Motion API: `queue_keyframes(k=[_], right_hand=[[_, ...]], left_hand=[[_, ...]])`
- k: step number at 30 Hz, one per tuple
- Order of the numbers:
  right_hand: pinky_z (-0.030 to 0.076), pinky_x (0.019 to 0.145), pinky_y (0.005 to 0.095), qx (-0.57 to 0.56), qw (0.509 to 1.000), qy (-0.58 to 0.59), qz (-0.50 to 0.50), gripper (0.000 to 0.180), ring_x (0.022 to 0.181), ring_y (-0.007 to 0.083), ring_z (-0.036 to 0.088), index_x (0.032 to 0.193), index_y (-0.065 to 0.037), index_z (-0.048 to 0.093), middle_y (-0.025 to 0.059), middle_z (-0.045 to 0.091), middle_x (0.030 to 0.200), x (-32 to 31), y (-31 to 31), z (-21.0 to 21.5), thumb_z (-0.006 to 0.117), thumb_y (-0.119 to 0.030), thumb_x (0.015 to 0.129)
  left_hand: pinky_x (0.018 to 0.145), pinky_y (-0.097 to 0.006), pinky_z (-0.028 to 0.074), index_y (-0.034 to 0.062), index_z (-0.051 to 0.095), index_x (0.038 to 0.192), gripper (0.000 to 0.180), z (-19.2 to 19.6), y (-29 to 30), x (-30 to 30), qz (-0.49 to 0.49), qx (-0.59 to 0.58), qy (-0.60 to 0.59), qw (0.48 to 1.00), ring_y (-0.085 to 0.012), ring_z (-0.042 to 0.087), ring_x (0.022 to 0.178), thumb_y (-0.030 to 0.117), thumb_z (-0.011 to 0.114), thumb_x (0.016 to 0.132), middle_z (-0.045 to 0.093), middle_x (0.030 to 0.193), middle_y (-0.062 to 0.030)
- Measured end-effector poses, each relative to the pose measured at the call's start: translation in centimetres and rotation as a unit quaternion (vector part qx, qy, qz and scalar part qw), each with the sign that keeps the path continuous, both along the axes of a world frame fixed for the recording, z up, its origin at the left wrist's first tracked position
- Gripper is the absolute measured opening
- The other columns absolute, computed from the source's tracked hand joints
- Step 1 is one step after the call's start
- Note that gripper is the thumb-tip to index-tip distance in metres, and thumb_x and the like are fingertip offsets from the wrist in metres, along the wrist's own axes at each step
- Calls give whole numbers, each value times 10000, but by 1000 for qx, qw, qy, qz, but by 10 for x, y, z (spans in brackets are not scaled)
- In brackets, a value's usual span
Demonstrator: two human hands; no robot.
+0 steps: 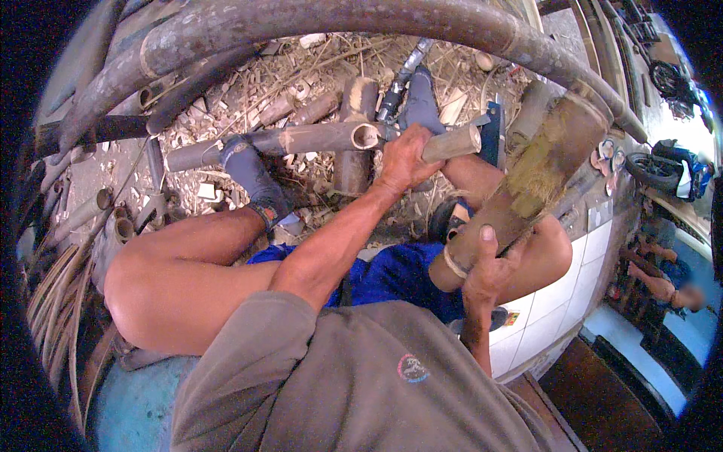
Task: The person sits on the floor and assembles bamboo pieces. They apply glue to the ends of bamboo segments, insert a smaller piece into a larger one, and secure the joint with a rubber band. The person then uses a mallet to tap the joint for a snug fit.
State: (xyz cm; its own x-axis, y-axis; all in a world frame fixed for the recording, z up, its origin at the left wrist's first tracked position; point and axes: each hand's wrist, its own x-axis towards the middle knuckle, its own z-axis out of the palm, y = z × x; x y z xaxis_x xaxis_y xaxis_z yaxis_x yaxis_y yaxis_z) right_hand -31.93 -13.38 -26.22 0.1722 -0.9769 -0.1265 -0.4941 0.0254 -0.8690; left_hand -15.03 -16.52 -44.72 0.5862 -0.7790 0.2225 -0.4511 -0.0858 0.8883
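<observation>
My left hand (407, 158) is closed around a short, round wooden rod (453, 143), whose cut end points right. Whatever it joins beyond my fist is hidden. My right hand (488, 275) grips the lower end of a thick bamboo section (520, 184), thumb on top. This bamboo lies slanted over my right thigh, its far end up and to the right, with rough greenish-brown fibre on its surface. Below the rod, a thinner bamboo pole (263, 141) with an open cut end rests across a short bamboo log (352, 169).
A dark blue flat blade-like tool (493, 135) stands beside the rod. Wood chips (218, 105) litter the ground between my feet. A large curved bamboo pole (324, 16) arches across the far side. Split strips (64, 301) lie left. Motorbikes (670, 169) and another person (666, 282) are at right.
</observation>
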Motion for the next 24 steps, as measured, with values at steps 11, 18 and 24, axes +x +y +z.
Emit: queue_keyframes(k=[11, 18, 24], right_hand=[[485, 1021, 403, -3, 973, 217, 75, 667, 1197, 322, 598, 1504, 5, 385, 215, 589, 1326, -6, 6, -8, 660, -240, 947], [480, 1020, 398, 49, 983, 165, 57, 663, 1199, 321, 602, 1506, 15, 393, 222, 572, 1368, 1, 9, -5, 649, -262, 960], [491, 1013, 420, 67, 994, 79, 33, 692, 1180, 357, 614, 1531, 7, 341, 240, 582, 1352, -9, 6, -16, 641, -237, 958]], left_hand=[[713, -482, 544, 112, 616, 962, 397, 0, 2, 4, -7, 10, -25, 1000, -379, 665, 877, 362, 802, 716, 631, 946, -119], [709, -487, 547, 126, 611, 970, 405, -7, 3, -1, 6, 33, -64, 997, -367, 667, 874, 320, 827, 686, 626, 943, -94], [690, -486, 539, 127, 616, 968, 408, -19, 8, 3, -35, 5, -48, 998, -359, 667, 892, 315, 832, 678, 615, 965, -90]])
